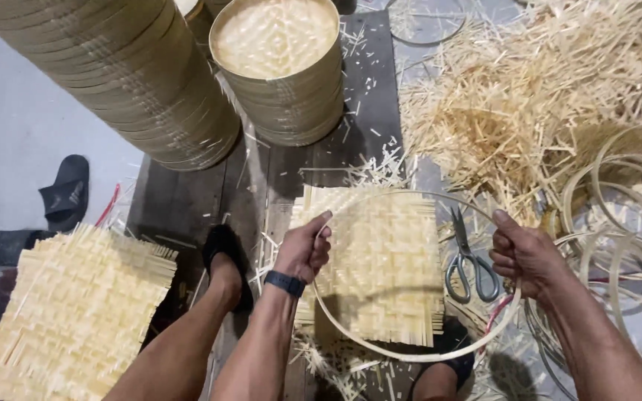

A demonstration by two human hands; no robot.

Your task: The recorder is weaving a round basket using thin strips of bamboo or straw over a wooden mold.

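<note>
No packages, labels, signs (or screens) visible.

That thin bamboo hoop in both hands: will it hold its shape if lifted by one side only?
Probably not fully: the hoop is a thin strip, already slightly oval between the left hand and right hand, so it likely flexes. It looks light. Over the woven mat, it could snag on loose ends.

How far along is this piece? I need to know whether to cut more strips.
Done: two stacks of finished round trays stand behind, and a square mat is already woven. In hand: the left hand and right hand hold a bamboo hoop over that mat. Left: its frayed corners are untrimmed, the scissors lie idle, and another woven mat waits at left.
</note>
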